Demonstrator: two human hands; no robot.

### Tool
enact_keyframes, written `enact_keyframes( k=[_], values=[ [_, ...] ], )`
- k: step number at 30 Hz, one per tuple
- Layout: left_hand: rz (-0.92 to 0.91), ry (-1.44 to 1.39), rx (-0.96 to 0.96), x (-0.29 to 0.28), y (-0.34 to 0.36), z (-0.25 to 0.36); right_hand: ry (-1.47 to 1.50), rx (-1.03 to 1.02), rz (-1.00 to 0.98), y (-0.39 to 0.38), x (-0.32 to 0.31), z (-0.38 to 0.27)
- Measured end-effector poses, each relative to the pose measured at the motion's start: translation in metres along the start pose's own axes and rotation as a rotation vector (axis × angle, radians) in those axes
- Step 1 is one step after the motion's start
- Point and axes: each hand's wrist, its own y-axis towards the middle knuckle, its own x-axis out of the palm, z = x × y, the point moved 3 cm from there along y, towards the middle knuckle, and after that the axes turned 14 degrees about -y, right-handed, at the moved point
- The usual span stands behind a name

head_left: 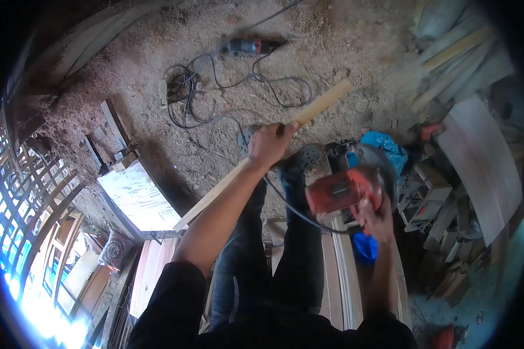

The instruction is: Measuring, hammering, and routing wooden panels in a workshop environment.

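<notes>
A long, narrow strip of pale wood [326,102] runs slantwise in front of my legs. My left hand [268,144] is closed around its middle, so the wood under the fingers is hidden. To the right, my right hand [375,220] grips the handle of a red circular saw [337,191]. The saw's round dark guard shows at its right side, while its blade cannot be made out. From the saw a black cord [285,203] loops left past my knees and up across the floor. Strip and saw are apart.
An angle grinder [247,46] lies on the sawdust-strewn floor near coiled cable [189,96]. Blue plastic [385,145] sits behind the saw. Offcuts [448,232] and a wide plank [483,168] crowd the right. At left stands a white-topped board [140,195]; planks [340,267] lie beneath me.
</notes>
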Motion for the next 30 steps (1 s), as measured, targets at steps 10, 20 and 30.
enact_keyframes(
  k=[10, 20, 30],
  values=[
    [-0.222, 0.122, 0.215, -0.012, 0.000, -0.001, -0.172, 0.035, 0.103, -0.058, 0.044, -0.004],
    [-0.531, -0.492, 0.103, -0.044, -0.032, -0.039, -0.419, -0.129, 0.217, -0.089, 0.034, -0.051],
    [-0.217, -0.875, -0.157, -0.033, -0.070, -0.083, -0.376, -0.282, 0.245, -0.105, 0.035, -0.080]
  ],
)
